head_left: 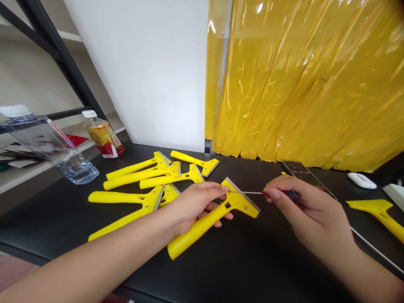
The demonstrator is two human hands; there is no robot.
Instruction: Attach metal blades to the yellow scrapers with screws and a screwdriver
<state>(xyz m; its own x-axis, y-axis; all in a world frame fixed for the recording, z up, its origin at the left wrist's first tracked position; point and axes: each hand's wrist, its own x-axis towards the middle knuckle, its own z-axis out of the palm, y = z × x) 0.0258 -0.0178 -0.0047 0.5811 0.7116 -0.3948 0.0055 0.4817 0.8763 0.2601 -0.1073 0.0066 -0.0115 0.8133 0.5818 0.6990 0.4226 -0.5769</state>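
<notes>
My left hand (202, 204) is closed around the neck of a yellow scraper (195, 233), with the thumb near a screw on its head. The scraper's metal edge faces up and right, and its handle slants down to the left. In my right hand (303, 206) is a screwdriver (249, 192) with a dark and red handle. Its thin shaft points left, and the tip meets the scraper head by my left thumb. Several more yellow scrapers (142, 174) lie to the left, some overlapping. Another yellow scraper (378, 210) lies at the far right.
A clear water bottle (69, 155) and a drink bottle with a red and yellow label (102, 134) stand at the left of the black table (246, 269). A phone (304, 172) and a white earphone case (362, 180) lie at the right. Yellow plastic sheeting (299, 80) hangs behind.
</notes>
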